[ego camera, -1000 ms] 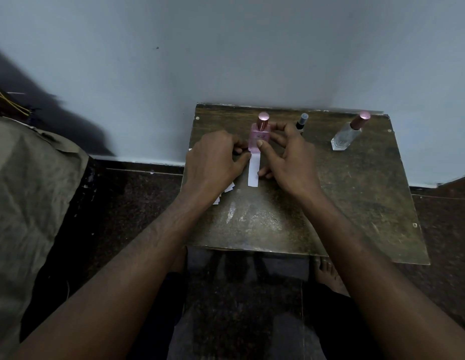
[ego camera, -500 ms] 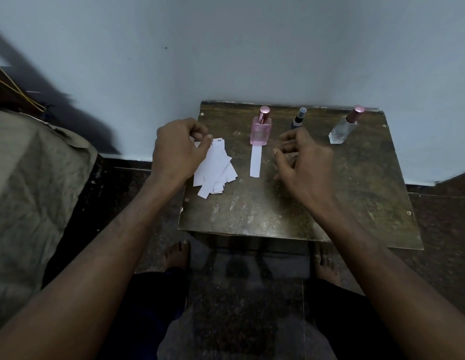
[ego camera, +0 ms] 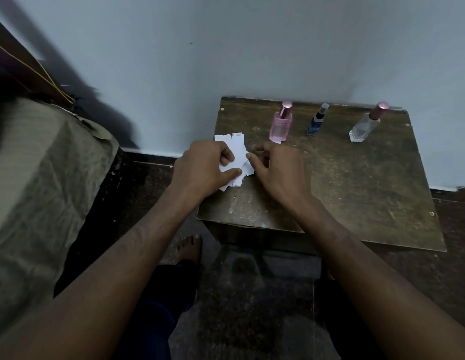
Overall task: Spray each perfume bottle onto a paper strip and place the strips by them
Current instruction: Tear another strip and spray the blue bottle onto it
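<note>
Sorting paper strips at the left of the surface

Gripping a loose stack of white paper strips point(ego camera: 234, 159), the left hand point(ego camera: 202, 170) has its fingers point(ego camera: 227, 154) curled over the top of the pile and its thumb pressed along the lower edge. The right hand point(ego camera: 280, 170) meets the stack from the other side, its thumb tip touching the right edge of the papers; its remaining fingers are curled inward, and whether they pinch a strip cannot be told. The stack sits near the left rear part of the worn brown surface point(ego camera: 356, 193).

Three perfume bottles stand upright in a row along the back of the surface, close to the pale wall point(ego camera: 226, 48). A pink bottle point(ego camera: 280, 126) with a rosy metallic cap is nearest the hands; faint lettering shows on its front but is too blurred to read. A small dark blue bottle point(ego camera: 316, 122) with a grey cap stands just to its right. A clear glass bottle point(ego camera: 362, 127) with a rosy cap stands well apart, further right. One white corner of paper shows at the pink bottle's base, the rest hidden behind the right hand.

A bare foot point(ego camera: 188, 249) rests on the dark floor below the surface's front edge. An olive cloth point(ego camera: 39, 178) covers something at the left.
</note>
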### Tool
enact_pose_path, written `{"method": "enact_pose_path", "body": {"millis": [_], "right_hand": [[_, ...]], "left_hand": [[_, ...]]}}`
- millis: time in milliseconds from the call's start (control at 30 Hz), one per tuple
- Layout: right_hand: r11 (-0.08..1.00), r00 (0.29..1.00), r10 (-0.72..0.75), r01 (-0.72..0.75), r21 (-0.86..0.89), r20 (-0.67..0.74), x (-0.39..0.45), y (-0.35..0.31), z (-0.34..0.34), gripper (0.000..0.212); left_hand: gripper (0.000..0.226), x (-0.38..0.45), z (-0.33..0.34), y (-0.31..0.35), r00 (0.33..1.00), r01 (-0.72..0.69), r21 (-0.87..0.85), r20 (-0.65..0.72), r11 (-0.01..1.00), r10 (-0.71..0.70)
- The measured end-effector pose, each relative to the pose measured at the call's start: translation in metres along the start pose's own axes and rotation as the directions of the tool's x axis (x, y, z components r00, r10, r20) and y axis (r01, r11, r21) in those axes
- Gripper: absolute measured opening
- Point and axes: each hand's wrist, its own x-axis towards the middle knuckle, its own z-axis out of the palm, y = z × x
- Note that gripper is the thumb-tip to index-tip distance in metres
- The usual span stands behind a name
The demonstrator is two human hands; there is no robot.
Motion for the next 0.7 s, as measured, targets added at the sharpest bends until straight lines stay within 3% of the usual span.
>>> {"method": "enact_pose_path", "body": {"millis": [367,700], "right_hand": [[0.994,0.993,0.113,-0.113,0.011,0.037,0.009,-0.005,0.013,0.014],[0.952,0.983,0.141,-0.168,0.254,0.120,0.015,-0.010,-0.003,0.007]], "left_hand": [[0.036,0.001,0.004,-0.001,1.000,0.028,-0.004,0.001,1.000,-0.028],[0.035,0.000,-0.006,0.007,0.995,-0.052,-0.068,-0.085,0.996,0.047]]}}
